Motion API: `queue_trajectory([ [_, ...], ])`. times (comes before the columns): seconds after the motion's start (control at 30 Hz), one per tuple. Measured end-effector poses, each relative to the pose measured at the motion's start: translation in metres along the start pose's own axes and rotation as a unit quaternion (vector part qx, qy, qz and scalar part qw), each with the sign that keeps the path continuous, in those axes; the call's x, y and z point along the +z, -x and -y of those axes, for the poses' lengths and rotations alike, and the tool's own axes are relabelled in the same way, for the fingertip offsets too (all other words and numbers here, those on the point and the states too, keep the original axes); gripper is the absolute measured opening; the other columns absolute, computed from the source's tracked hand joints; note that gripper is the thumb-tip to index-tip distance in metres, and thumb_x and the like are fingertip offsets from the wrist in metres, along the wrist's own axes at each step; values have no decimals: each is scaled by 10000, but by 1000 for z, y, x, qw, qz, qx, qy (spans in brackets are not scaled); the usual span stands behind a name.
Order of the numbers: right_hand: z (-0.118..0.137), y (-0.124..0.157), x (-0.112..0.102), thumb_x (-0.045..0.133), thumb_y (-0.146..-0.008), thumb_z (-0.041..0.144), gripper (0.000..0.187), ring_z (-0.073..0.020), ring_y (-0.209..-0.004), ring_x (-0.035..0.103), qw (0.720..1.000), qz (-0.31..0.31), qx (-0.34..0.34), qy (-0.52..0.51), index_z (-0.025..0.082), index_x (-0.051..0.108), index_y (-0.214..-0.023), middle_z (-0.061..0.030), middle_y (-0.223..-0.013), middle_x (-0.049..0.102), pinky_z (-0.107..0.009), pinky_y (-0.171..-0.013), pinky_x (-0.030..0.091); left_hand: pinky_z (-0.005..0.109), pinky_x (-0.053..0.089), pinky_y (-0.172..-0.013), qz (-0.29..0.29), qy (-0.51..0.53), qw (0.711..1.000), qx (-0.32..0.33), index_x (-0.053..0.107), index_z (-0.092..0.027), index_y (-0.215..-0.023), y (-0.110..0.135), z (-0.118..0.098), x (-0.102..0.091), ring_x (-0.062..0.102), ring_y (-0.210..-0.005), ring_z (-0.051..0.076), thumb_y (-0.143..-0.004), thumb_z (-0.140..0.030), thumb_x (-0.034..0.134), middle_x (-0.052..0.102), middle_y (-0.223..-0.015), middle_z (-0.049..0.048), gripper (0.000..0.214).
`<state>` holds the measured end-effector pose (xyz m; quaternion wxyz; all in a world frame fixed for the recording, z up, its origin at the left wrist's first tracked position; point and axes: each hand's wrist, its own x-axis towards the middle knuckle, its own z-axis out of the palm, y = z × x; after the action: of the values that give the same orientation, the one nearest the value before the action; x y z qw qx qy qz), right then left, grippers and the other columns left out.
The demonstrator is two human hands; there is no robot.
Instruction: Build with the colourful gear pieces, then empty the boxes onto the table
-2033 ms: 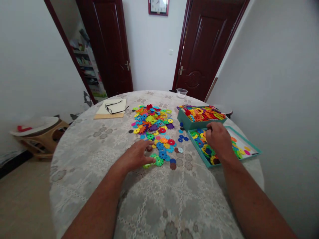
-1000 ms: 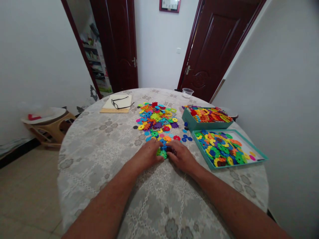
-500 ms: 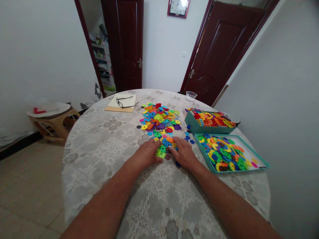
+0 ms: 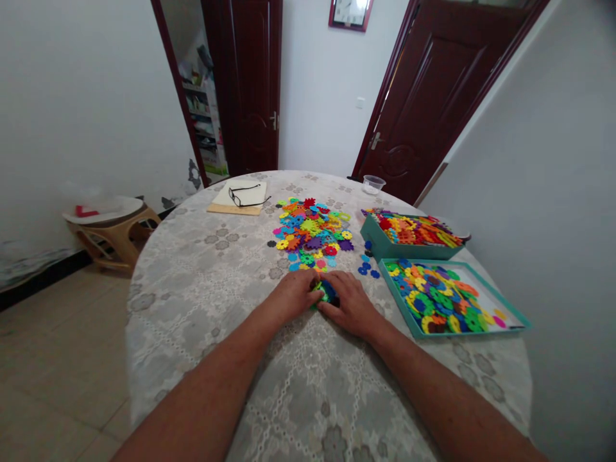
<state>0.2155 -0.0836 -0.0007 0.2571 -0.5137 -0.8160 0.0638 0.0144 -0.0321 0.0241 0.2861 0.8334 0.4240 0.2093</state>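
My left hand [image 4: 295, 293] and my right hand [image 4: 353, 303] rest on the table, drawn together with curled fingers around a small cluster of plastic gear pieces [image 4: 328, 292]. Green and dark blue show in the gap between the hands; the fingers cover the rest of the cluster. Just beyond my fingertips spreads a loose heap of coloured plastic gears [image 4: 310, 226]. A few small blue pieces [image 4: 364, 267] lie to the right of that heap.
On the right, a teal box [image 4: 385, 244] full of colourful parts stands behind its shallow lid [image 4: 503, 301], which holds more gears. Black glasses [image 4: 235, 197] lie on paper at the back left. A clear plastic cup [image 4: 373, 185] sits near the far edge.
Both hands have closed in toward each other, gathering the nearest green, blue and dark gears between them. The view has shifted slightly.
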Motion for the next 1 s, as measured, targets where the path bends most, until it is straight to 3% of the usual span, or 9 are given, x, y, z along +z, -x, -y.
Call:
queue_trajectory([
  [0.37, -11, -2, 8, 588, -965, 267, 202, -280, -1082, 562, 996, -38, 39, 65, 205, 636, -1151, -111, -1131, 636, -406, -969, 442, 298, 538, -819, 30, 152, 987, 35, 698, -211, -1040, -1, -3, 6, 717, -908, 195, -873, -209, 587, 776, -1006, 33, 201],
  [0.57, -17, -1, 5, 560, -984, 260, 113, -234, -934, 610, 991, -32, 93, 93, 218, 644, -1047, -80, -1028, 645, -313, -780, 455, 316, 518, -833, -1, 64, 996, 57, 711, -224, -1090, 1, -3, 10, 688, -956, 217, -847, -227, 665, 748, -1059, 49, 247],
  [0.73, -26, -4, 4, 532, -1006, 308, 150, -236, -927, 635, 990, -99, 96, 39, 213, 645, -985, -78, -960, 681, -325, -810, 468, 342, 499, -923, 0, 6, 996, 88, 707, -239, -1153, 1, -3, 12, 657, -1081, 246, -845, -226, 705, 720, -1164, 66, 308],
  [0.87, -28, -7, -12, 539, -995, 356, 204, -236, -883, 660, 977, -162, 138, -17, 202, 670, -967, -74, -925, 715, -341, -820, 480, 353, 495, -956, 0, -8, 996, 90, 698, -240, -1172, 1, -1, 11, 650, -1100, 249, -863, -214, 682, 712, -1167, 64, 311],
  [1.0, -29, -6, -48, 557, -980, 458, 300, -242, -885, 677, 961, -193, 196, -31, 201, 709, -1015, -72, -955, 746, -344, -818, 483, 371, 490, -1007, -23, -27, 995, 98, 679, -218, -1198, 1, 2, 8, 632, -1142, 255, -892, -210, 650, 690, -1195, 88, 307],
])
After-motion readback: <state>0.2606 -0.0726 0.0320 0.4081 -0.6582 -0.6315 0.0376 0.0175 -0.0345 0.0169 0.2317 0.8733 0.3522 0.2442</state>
